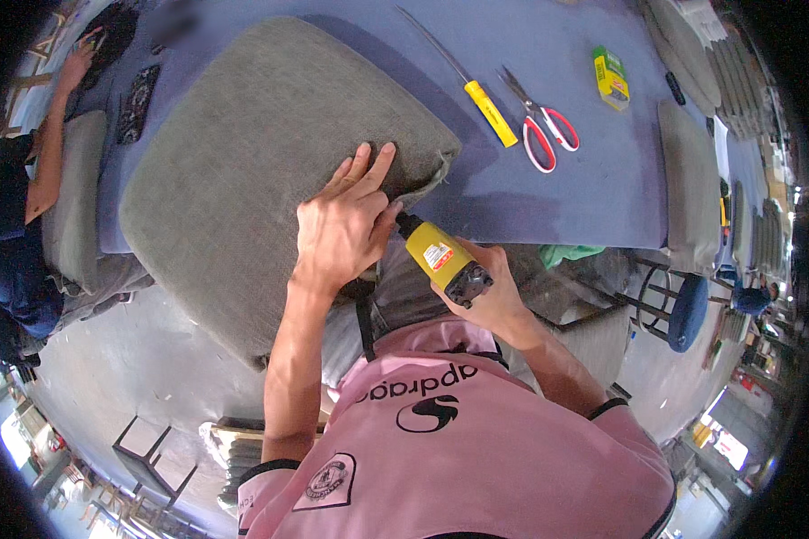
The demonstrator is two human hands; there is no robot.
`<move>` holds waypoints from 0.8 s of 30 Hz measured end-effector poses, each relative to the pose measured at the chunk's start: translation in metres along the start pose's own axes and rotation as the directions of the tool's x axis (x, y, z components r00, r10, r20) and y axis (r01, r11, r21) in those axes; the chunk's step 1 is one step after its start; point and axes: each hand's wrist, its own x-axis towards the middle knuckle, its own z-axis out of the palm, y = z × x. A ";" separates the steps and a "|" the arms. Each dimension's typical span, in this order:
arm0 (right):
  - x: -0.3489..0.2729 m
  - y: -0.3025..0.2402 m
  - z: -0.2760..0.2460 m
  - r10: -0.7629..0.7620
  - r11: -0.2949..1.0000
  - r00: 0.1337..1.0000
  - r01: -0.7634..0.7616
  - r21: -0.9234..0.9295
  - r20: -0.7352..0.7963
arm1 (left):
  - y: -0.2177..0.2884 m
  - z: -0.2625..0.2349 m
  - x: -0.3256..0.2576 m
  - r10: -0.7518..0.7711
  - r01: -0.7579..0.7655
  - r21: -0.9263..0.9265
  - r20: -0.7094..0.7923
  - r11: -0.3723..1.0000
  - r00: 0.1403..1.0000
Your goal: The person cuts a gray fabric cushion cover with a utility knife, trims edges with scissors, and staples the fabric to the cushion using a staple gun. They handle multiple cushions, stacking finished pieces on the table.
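A grey fabric-covered seat cushion (243, 135) lies on the blue table in front of me, its right corner showing loose, frayed cloth (427, 184). Flat on that cushion near its right edge rests my left hand (343, 220), fingers spread and thumb toward the edge. My right hand (499, 292) grips a yellow and black staple gun (442, 259), whose dark nose meets the cushion edge beside my left thumb. Exactly what the nose touches is hidden. Beyond the cushion's right corner lie a screwdriver (490, 114) with a yellow handle and red-and-white scissors (541, 130).
A small green-and-yellow box (609, 79) stands on the blue table (566, 202) at the far right. Further cushions (688, 189) line the right edge. At the left, another person's arm (52, 144) reaches over the table. A blue-seated stool (688, 313) stands at the right.
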 end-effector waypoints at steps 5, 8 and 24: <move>0.001 -0.007 -0.001 0.051 0.999 0.996 -0.051 0.008 0.069 | 0.001 0.001 -0.001 -0.022 0.023 -0.023 0.005 0.999 1.000; 0.002 0.009 0.009 0.005 1.000 0.998 -0.005 -0.006 0.057 | 0.000 0.002 0.002 -0.023 0.023 -0.022 0.012 0.999 1.000; -0.089 0.063 0.002 -0.107 0.984 0.943 0.055 -0.169 -0.316 | 0.018 -0.037 -0.019 0.064 -0.060 -0.067 0.060 0.996 0.996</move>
